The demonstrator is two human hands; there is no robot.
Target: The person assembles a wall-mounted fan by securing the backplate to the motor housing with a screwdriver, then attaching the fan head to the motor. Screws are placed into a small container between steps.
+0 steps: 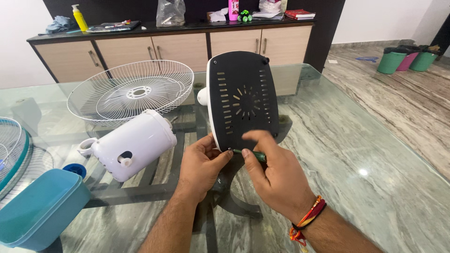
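A fan base (241, 98) stands on edge on the glass table (356, 154), its black slotted underside facing me. My left hand (200, 166) grips its lower left corner, thumb by a screw hole. My right hand (274, 175) pinches a green-handled screwdriver (253, 155), whose tip points at that lower left corner. Red and yellow threads circle my right wrist.
A white fan motor housing (133, 143) lies to the left, with a white wire fan guard (133, 91) behind it. A teal plastic box (40, 208) and another guard (11, 150) sit at the left edge. A cluttered sideboard (178, 44) stands beyond; pots (405, 58) sit on the floor.
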